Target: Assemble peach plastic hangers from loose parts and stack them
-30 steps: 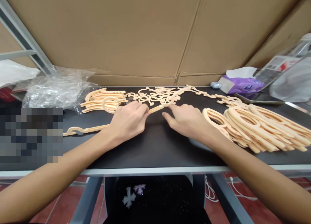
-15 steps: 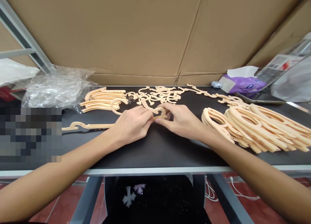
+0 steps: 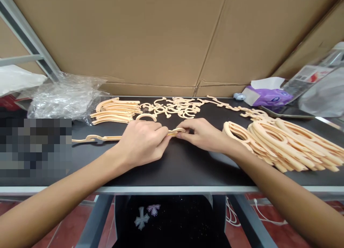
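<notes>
Between my two hands is a cream plastic hanger (image 3: 172, 133), a slim bar with a curved end piece. My left hand (image 3: 143, 139) wraps over it from the left, its fingers closed and mostly turned away. The thumb and fingers of my right hand (image 3: 200, 134) pinch its right end. Left of my left hand, a hanger arm (image 3: 111, 138) with a small hook (image 3: 93, 137) extends along the table; whether it joins the held piece is hidden. Just behind my left hand a curved hook (image 3: 146, 116) shows.
Stacked hanger arms (image 3: 115, 110) lie at the back left, beside loose hooks (image 3: 185, 106). Hanger parts (image 3: 285, 140) are piled on the right. Clear plastic wrap (image 3: 64, 97), a purple tissue pack (image 3: 271, 96) and a cardboard wall (image 3: 150, 43) border the black table (image 3: 193, 169).
The curved piece that stood up between my hands now lies lower and flatter along the bar. My left hand has rolled over it, and both hands stay close together.
</notes>
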`<move>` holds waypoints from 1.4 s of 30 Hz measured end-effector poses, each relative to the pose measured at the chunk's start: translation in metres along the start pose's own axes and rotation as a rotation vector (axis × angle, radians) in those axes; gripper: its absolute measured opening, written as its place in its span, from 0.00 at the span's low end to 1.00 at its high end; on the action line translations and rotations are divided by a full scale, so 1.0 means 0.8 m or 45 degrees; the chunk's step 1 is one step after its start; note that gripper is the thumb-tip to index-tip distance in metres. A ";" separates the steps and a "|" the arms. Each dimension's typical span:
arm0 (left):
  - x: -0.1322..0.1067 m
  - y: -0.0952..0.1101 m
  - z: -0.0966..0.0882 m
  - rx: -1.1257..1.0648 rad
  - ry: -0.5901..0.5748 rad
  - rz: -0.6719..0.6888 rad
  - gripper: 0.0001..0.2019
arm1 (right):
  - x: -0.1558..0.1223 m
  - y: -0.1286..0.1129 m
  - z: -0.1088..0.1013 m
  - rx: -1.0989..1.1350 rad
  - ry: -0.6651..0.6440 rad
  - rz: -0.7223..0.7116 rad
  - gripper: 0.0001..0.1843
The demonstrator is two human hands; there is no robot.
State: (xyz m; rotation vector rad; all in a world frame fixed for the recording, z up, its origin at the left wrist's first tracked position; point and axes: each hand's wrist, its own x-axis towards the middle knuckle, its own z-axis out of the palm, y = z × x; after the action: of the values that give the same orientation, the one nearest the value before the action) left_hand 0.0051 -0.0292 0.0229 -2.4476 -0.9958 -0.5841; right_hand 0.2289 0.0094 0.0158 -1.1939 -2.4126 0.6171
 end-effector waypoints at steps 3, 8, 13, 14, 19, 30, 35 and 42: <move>-0.037 0.004 -0.026 0.022 0.067 -0.030 0.15 | 0.000 0.000 -0.001 0.007 -0.020 0.014 0.11; -0.134 -0.014 -0.055 0.115 0.115 -0.548 0.07 | -0.002 -0.002 -0.006 -0.027 -0.091 0.026 0.11; -0.165 -0.041 -0.062 0.253 -0.292 -1.178 0.19 | -0.008 -0.003 -0.019 -0.016 -0.223 0.037 0.12; -0.163 -0.043 -0.062 0.258 -0.353 -1.207 0.21 | -0.009 -0.003 -0.022 -0.014 -0.259 0.027 0.12; -0.158 -0.046 -0.061 0.295 -0.426 -1.101 0.19 | -0.015 -0.004 -0.035 -0.050 -0.336 -0.033 0.12; -0.143 -0.046 -0.064 0.236 -0.415 -0.985 0.19 | -0.018 -0.010 -0.036 -0.143 -0.435 -0.143 0.19; -0.131 -0.049 -0.058 0.294 -0.469 -0.914 0.20 | -0.020 -0.013 -0.039 -0.101 -0.424 -0.107 0.17; -0.127 -0.051 -0.058 0.165 -0.518 -0.962 0.16 | -0.020 -0.009 -0.032 -0.182 -0.363 0.022 0.18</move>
State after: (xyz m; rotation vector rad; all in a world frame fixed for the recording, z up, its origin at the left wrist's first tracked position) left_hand -0.1013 -0.0826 0.0163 -2.0582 -2.0799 -0.2167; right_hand 0.2466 -0.0019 0.0385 -1.2586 -2.7263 0.6697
